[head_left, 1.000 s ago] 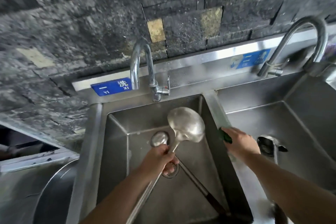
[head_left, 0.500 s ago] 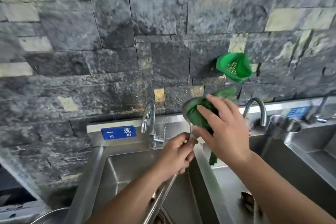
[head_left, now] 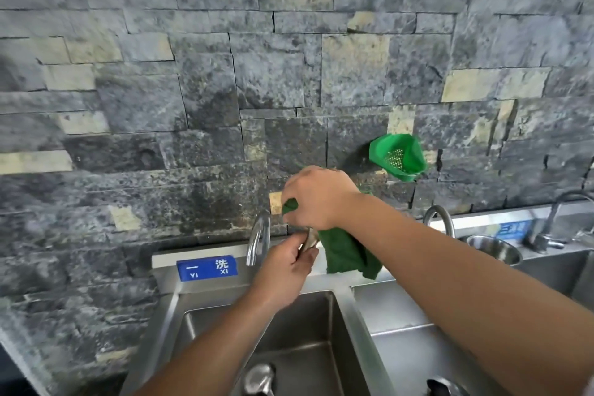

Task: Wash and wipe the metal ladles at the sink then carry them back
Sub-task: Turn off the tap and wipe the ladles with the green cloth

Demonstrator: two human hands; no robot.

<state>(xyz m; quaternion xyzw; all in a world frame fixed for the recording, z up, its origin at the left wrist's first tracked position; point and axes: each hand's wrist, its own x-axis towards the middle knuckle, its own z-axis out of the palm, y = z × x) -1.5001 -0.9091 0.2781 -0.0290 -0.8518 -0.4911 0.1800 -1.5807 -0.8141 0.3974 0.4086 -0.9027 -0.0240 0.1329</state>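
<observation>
My left hand (head_left: 284, 268) grips the handle of a metal ladle (head_left: 309, 240) held upright over the left sink basin (head_left: 308, 328). Only a short piece of the handle shows; the bowl is hidden under a green cloth (head_left: 345, 251). My right hand (head_left: 316, 196) presses that cloth around the ladle's bowl, with the cloth's end hanging down. A second ladle's bowl (head_left: 258, 379) lies at the bottom of the left basin. Another dark utensil (head_left: 445, 387) lies in the middle basin.
A faucet (head_left: 258, 236) stands just left of my hands, with a blue label (head_left: 207, 268) beside it. A second faucet (head_left: 438, 219) and a steel bowl (head_left: 493, 249) sit to the right. A green plastic strainer (head_left: 398, 157) hangs on the stone wall.
The ladle was lifted out of the basin and raised upright. My right hand brought the green cloth from the divider onto the bowl and now covers it from above. The view tilted upward.
</observation>
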